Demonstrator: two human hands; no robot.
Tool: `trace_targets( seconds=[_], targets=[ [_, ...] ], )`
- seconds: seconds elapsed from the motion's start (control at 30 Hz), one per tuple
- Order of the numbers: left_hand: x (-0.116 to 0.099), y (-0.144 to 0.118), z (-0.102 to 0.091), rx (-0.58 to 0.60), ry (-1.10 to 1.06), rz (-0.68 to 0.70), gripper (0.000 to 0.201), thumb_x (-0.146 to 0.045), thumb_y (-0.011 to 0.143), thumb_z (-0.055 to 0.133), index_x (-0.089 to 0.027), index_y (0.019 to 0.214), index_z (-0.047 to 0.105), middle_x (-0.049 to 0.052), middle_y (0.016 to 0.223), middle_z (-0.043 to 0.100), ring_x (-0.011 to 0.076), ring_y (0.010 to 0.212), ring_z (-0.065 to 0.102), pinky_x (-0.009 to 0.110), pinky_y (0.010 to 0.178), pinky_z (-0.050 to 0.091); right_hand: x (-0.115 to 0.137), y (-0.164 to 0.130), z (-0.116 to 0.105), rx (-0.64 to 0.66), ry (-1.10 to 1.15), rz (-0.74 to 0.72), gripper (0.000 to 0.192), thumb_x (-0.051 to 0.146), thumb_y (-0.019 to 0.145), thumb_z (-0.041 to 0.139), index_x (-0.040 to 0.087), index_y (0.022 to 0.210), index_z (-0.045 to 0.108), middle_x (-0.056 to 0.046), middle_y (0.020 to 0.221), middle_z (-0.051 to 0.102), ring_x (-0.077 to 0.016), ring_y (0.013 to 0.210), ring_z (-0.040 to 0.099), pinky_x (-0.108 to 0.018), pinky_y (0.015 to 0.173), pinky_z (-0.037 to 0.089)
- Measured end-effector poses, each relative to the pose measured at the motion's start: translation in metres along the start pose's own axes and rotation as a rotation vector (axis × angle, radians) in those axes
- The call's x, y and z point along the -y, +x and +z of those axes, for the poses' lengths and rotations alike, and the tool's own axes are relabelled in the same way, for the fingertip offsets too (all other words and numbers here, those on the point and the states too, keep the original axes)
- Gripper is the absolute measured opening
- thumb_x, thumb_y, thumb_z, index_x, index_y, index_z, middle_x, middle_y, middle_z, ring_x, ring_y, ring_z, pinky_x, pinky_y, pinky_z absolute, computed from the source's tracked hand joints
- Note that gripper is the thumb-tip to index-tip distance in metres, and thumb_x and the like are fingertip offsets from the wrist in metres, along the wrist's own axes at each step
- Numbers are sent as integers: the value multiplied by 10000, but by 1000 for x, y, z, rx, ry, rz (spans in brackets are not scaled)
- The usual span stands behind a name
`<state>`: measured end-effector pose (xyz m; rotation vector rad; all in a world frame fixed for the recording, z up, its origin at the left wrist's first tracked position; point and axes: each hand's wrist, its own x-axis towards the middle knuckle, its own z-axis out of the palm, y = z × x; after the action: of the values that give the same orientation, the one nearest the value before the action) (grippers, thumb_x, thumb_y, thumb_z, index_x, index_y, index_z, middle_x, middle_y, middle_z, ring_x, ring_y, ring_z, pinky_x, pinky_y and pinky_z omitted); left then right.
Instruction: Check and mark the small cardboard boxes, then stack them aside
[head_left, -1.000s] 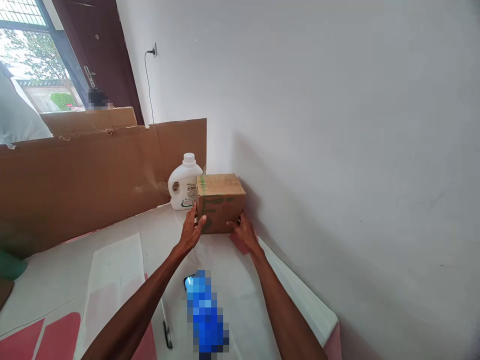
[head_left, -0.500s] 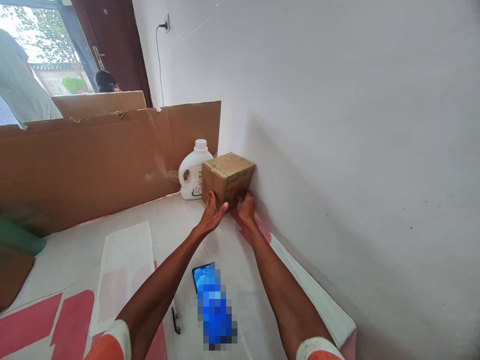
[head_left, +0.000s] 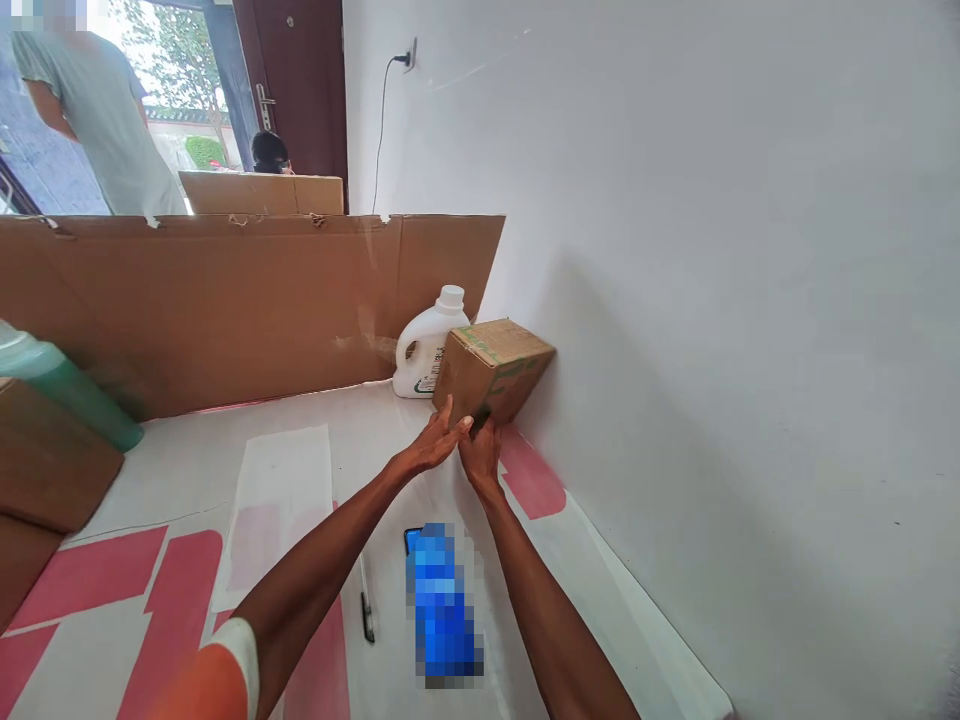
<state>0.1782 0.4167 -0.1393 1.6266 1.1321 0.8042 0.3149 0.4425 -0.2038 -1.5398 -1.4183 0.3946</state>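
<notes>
both hands, left hand (head_left: 433, 447) and right hand (head_left: 480, 452), pinch the low corner of a tilted cardboard box (head_left: 491, 368) (against the wall (head_left: 712, 300), beside a detergent bottle (head_left: 427, 345) beyond); such a narrow grip could let it slip.

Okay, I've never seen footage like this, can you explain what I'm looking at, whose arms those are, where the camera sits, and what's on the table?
There is no machine here. The camera is worn on a person's head and looks forward and down, so the two bare arms are that person's own. The left hand and right hand meet at the lower near corner of a small cardboard box, which is tilted beside the white wall. Next to it stands a white jug. On the white and pink table cover lie a pen and a blurred blue patch over a phone. A cardboard sheet stands behind, with other people beyond it.
</notes>
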Motion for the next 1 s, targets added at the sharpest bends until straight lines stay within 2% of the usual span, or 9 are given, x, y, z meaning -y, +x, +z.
trace_targets(
  seconds=[0.17,0.3,0.43,0.53,0.63,0.73,0.8,0.87,1.0],
  targets=[
    [-4,-88,-15,-45,-42,-46,1073,-810,971,379,-62,1706,153,297,1751,208,420,1601,335,608,1289,283,27,-32,-18,28,-68,128,613,446,790,571,88,1287,589,-297,1236,669,-464,1223,607,-587,1031,494],
    [-25,-186,-41,-142,-71,-107,975,-732,971,504,-97,1680,293,261,1690,393,383,1487,520,570,1209,433,57,-50,-36,169,-94,140,780,430,729,580,-5,1375,537,-374,1271,640,-553,1260,565,-720,1049,415],
    [-58,-289,-64,-292,-112,-80,888,-688,1003,493,-136,1676,315,255,1600,498,364,1335,641,535,1065,557,106,-60,-15,184,-180,-106,628,483,791,580,108,1285,675,-313,1170,720,-521,1286,600,-671,1080,441],
    [-78,-367,-72,-696,16,149,716,-603,1043,497,-170,1609,430,225,1466,609,304,1230,690,459,979,601,171,-103,11,404,-12,-235,442,471,822,570,204,1146,707,-220,1100,759,-415,984,735,-601,931,546],
    [-86,-446,-87,-1241,357,343,559,-540,1054,526,-228,1518,519,163,1414,632,287,1284,634,458,1046,555,241,-173,38,690,214,-342,378,487,835,577,213,1065,698,-165,1139,758,-307,855,742,-500,824,597],
    [-85,-530,-119,-1834,692,315,599,-556,1014,599,-255,1522,495,130,1523,531,308,1449,500,477,1175,442,302,-251,62,965,406,-439,398,532,881,603,206,1083,707,-160,1171,761,-308,1005,734,-467,824,616],
    [-83,-585,-147,-2093,822,210,686,-615,997,596,-223,1545,468,149,1575,471,313,1488,456,479,1224,382,339,-299,72,1083,508,-467,462,570,908,621,193,1157,715,-183,1273,738,-326,1120,716,-511,922,605],
    [-80,-632,-176,-2147,810,-28,777,-703,1000,510,-164,1556,450,196,1588,455,323,1507,433,491,1252,348,377,-338,79,1125,625,-481,567,618,917,632,205,1301,695,-183,1413,686,-347,1267,663,-575,1088,526],
    [-77,-670,-222,-1892,618,-384,759,-718,1035,354,-92,1429,520,248,1495,563,387,1478,487,592,1245,340,450,-393,85,1253,776,-387,830,787,917,544,215,1517,582,-137,1647,512,-333,1579,397,-547,1324,245]
  ],
)
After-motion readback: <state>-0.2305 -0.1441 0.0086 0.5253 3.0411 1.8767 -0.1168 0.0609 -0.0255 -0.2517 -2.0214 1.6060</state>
